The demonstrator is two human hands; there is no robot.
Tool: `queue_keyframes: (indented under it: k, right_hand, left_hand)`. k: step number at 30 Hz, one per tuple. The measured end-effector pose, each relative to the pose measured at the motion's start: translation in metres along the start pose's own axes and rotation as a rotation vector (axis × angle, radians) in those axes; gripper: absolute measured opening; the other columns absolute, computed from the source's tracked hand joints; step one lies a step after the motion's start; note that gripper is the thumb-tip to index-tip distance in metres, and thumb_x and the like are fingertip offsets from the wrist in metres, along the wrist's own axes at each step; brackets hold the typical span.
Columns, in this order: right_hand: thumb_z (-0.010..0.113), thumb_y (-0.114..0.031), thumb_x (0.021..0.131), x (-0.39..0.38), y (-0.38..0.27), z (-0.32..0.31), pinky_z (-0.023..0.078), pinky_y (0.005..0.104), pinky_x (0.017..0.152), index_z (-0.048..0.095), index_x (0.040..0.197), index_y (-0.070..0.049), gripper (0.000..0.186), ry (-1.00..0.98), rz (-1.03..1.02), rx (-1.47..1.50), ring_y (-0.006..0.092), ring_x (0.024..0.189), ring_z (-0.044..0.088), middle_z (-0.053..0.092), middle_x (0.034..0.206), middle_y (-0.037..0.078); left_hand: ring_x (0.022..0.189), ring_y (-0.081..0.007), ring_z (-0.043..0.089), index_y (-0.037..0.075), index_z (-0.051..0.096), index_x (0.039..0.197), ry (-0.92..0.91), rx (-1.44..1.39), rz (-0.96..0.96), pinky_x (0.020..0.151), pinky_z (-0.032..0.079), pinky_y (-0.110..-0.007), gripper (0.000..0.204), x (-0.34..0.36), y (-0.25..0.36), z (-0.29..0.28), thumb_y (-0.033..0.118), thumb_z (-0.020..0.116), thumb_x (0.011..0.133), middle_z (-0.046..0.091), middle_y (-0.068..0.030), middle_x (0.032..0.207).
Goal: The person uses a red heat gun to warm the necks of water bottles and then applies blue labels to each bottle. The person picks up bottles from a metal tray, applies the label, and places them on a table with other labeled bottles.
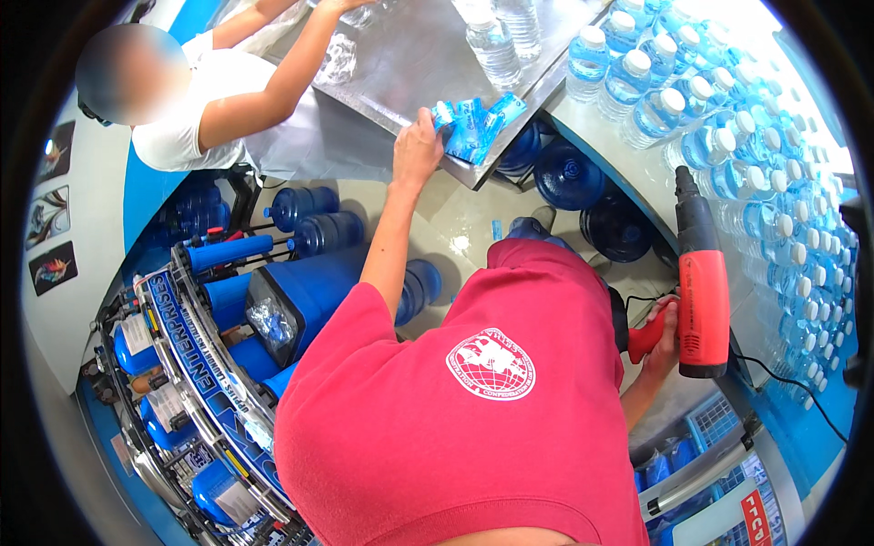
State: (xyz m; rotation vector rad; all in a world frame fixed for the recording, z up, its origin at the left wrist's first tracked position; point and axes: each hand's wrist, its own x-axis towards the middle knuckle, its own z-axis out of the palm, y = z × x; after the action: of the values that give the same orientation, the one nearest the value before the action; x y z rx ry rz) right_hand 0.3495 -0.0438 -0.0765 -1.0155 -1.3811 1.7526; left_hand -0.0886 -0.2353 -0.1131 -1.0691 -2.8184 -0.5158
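At the near corner of the steel table (382, 109), my left hand (417, 153) is closed with its fingertips on a blue plastic label (443, 115). More blue labels (475, 132) lie in a loose pile right beside it. My right hand (669, 332) is wrapped around the handle of a red and black heat gun (703, 296), whose dark nozzle points away from me, beside the rows of bottles. Clear water bottles (494, 53) stand on the steel table just past the labels.
Many white-capped water bottles (660, 116) crowd the counter on my right. A black cord (801, 391) trails from the heat gun's side. Large blue jugs (569, 173) sit under the counter. Another person in white (205, 100) works at the table's far left. Blue canisters (159, 414) fill a rack.
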Motion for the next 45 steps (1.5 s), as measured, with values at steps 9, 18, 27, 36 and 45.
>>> queue_keyframes:
  k: [9, 18, 27, 36, 45]
  right_hand:
    - [0.056, -0.017, 0.1, -0.004, -0.005, 0.0, 0.042, 0.0245, 0.065, 0.056, 0.1, -0.002, 0.016, 0.056, 0.015, -0.016, 0.0102, 0.069, 0.052, 0.056, 0.09, 0.005]
    - [0.058, -0.015, 0.098, -0.011, -0.004, -0.004, 0.044, 0.0244, 0.065, 0.056, 0.111, 0.001, 0.02, 0.128, 0.021, 0.006, 0.0111, 0.069, 0.054, 0.059, 0.089, 0.007]
    - [0.057, -0.019, 0.1, -0.008, -0.003, -0.007, 0.041, 0.0241, 0.065, 0.057, 0.096, -0.003, 0.017, 0.102, 0.063, -0.02, 0.0101, 0.069, 0.051, 0.053, 0.079, 0.003]
    - [0.057, -0.021, 0.1, -0.007, 0.0, -0.014, 0.042, 0.0244, 0.064, 0.055, 0.098, -0.004, 0.018, 0.062, 0.063, -0.075, 0.01, 0.069, 0.051, 0.053, 0.082, 0.003]
    - [0.057, -0.021, 0.1, -0.012, 0.005, -0.016, 0.042, 0.0243, 0.063, 0.055, 0.098, -0.004, 0.017, 0.124, 0.046, 0.003, 0.0099, 0.069, 0.05, 0.052, 0.083, 0.003]
  left_hand:
    - [0.109, -0.049, 0.056, 0.0, 0.032, 0.125, 0.004, -0.337, -0.019, 0.09, 0.047, -0.05, 0.045, 0.027, -0.006, 0.021, -0.008, 0.045, 0.083, 0.055, -0.0319, 0.114]
    - [0.12, -0.0412, 0.04, -0.009, 0.027, 0.133, -0.018, -0.248, -0.003, 0.105, 0.034, -0.045, 0.064, 0.031, 0.0, 0.034, 0.028, 0.061, 0.093, 0.039, -0.0292, 0.121]
    - [0.097, -0.0233, 0.051, -0.003, 0.034, 0.115, 0.379, -0.659, -0.095, 0.091, 0.041, -0.037, 0.043, 0.078, 0.019, -0.03, 0.03, 0.056, 0.1, 0.046, -0.018, 0.108]
    - [0.084, -0.0365, 0.062, -0.002, 0.036, 0.11, 0.428, -0.508, 0.027, 0.081, 0.047, -0.045, 0.05, 0.145, 0.078, -0.09, 0.041, 0.057, 0.097, 0.059, -0.0249, 0.088]
    - [0.086, -0.027, 0.066, 0.007, 0.056, 0.116, 0.315, -0.534, 0.134, 0.089, 0.046, -0.044, 0.043, 0.162, 0.081, -0.101, 0.029, 0.076, 0.085, 0.069, -0.0128, 0.092]
